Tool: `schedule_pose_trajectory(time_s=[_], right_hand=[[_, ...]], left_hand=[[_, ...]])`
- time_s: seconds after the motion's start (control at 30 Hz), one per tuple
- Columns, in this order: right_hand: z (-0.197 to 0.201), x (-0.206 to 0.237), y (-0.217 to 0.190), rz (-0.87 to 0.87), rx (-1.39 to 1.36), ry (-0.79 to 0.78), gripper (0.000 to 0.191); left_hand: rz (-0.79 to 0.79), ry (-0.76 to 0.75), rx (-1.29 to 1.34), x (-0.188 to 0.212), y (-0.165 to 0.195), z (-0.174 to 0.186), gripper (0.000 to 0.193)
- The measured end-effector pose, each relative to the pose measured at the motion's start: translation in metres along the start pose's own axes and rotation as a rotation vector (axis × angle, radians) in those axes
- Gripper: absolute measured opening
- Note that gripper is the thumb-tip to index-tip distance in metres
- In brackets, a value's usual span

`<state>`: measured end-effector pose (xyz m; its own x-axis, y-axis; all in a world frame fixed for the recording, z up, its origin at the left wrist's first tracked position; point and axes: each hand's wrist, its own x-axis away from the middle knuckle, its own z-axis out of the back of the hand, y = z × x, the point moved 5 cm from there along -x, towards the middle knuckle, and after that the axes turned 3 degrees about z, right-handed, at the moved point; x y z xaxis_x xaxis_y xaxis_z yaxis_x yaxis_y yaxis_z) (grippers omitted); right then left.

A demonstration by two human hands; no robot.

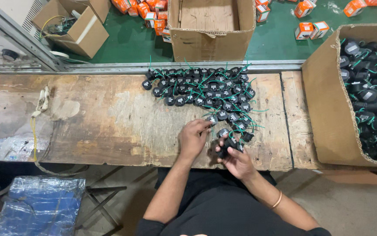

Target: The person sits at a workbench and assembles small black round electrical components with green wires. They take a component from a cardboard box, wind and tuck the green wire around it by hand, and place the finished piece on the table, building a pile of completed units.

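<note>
On the worn wooden counter (pixel 109 122), a spread of small round black parts (pixel 201 89) with green wires lies in rough rows along the far edge and trails down toward the person's hands. The left hand (pixel 192 137) rests palm down on the counter, its fingers bent and their tips touching one part (pixel 211 119) at the near end of the spread; whether it pinches that part or only touches it cannot be told. The right hand (pixel 236 159) is raised just off the near edge, its fingers curled round a small cluster (pixel 228 144) of the same black parts, holding them. A thin bangle (pixel 277 200) sits on the right forearm.

To the right, a big cardboard box (pixel 328 109) stands on the counter, tipped toward the person and filled with more black parts and green wires. To the left lie a pale knotted cord (pixel 42 101) with a yellow lead and a crumpled clear bag (pixel 15 147). Below the counter's left end sits a blue bundle wrapped in clear film (pixel 37 205).

Beyond the counter, on the green floor (pixel 280 39), stands an open carton (pixel 210 32), another open carton (pixel 81 28) to its left, and many small orange-and-white boxes (pixel 310 29) scattered about.
</note>
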<state>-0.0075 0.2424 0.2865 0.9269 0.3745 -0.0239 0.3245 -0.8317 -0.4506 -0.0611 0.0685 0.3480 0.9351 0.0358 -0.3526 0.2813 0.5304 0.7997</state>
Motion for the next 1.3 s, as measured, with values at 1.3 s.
schedule_pose_trajectory(time_s=[1.3], right_hand=[[0.029,0.011,0.012,0.352,1.014,-0.071,0.051]], left_hand=[[0.12,-0.266,0.865,0.046,-0.006,-0.013,0.024]])
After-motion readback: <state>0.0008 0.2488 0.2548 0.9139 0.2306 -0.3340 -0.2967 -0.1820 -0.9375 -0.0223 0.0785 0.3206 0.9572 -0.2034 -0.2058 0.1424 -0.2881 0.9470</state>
